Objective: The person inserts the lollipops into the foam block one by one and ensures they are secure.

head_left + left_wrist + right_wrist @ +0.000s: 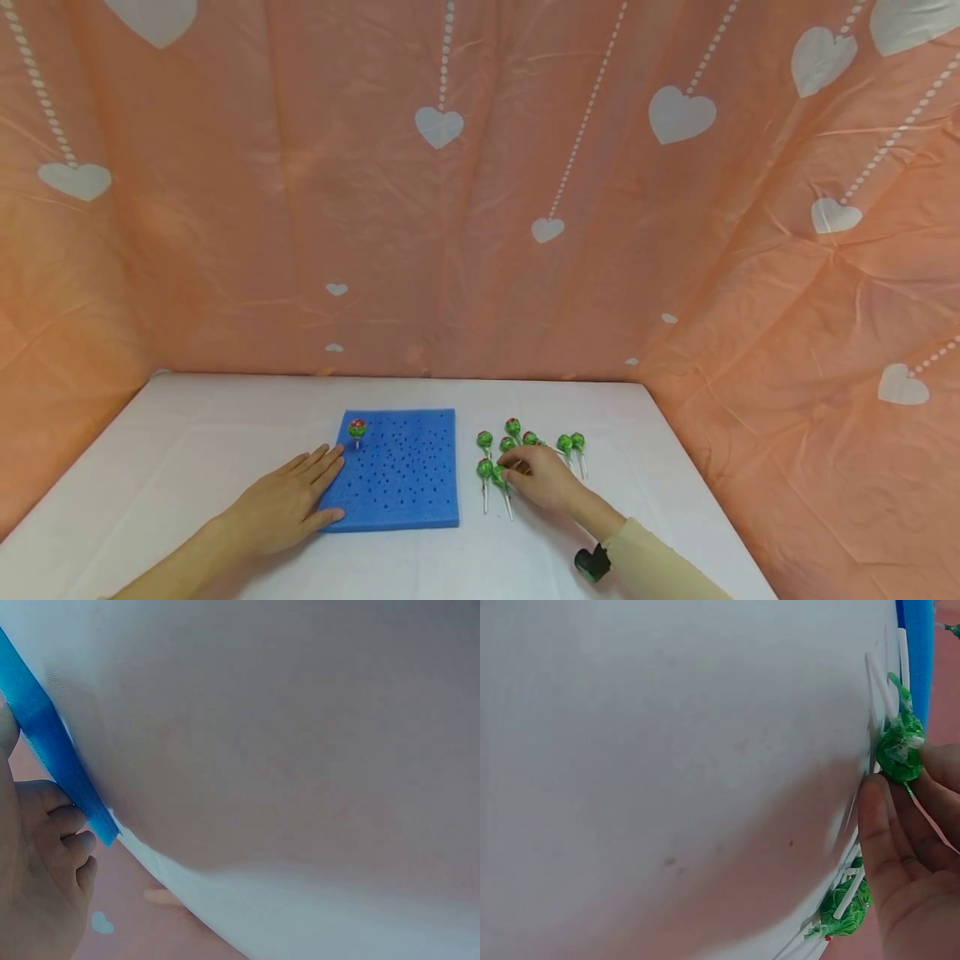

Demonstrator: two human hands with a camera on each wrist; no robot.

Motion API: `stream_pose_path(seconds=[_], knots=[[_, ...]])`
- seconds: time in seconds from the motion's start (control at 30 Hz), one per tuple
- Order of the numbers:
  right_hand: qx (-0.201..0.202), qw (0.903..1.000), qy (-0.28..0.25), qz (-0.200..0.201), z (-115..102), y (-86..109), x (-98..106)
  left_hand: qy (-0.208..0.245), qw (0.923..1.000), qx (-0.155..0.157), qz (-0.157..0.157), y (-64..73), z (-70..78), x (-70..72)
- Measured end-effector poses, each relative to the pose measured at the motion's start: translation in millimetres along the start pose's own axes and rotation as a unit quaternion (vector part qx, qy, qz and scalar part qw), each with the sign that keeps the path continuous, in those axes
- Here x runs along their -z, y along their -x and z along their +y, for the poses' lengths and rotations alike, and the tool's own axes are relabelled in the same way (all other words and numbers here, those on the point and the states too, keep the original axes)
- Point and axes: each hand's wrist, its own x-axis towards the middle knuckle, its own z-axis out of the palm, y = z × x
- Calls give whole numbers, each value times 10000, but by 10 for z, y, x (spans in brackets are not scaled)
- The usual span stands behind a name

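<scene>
1. So the right hand (546,479) has its thumb and fingers curled in, pinching a green lollipop (901,754) by the candy end, on the tabletop (247,417) just right of the blue foam (405,475). Can't tell how firm that pinch is. Round candy plus crinkly wrapper, so my bet is a lazy squeeze lets it pop out and roll.

2. It's crowded in there. The neighbour lollipop (485,469) lies right beside it and more are bunched near the fingers. A sloppy lift could drag or scatter them.

3. Held by the head, the stick isn't guided by anything. It could swing and snag on the ones around it. And the foam's holes look tiny, so any stick poked in crooked might miss or bend.

4. Left hand (288,504) lies flat, fingers straight, gripping nothing, just resting on the foam's left edge. Only that side is steadied, so a shove on the far right side could pivot it.

5. The standing lollipop (357,428) in the foam's far left corner is near those left fingertips. One careless slide could knock it.

6. The lollipop pair (565,443) sits close past the right wrist. A wide arm sweep might brush them.
</scene>
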Motion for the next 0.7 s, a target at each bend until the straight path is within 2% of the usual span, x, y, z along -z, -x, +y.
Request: stream_pose_path(seconds=[0.4,0.7], knots=[[-156,9982,-466,353,22,44,-21,40,9999,62,-114,0,2,-16],[-13,9897,-1137,865,-38,37,-47,-19,10000,43,-57,-2,5,-16]])
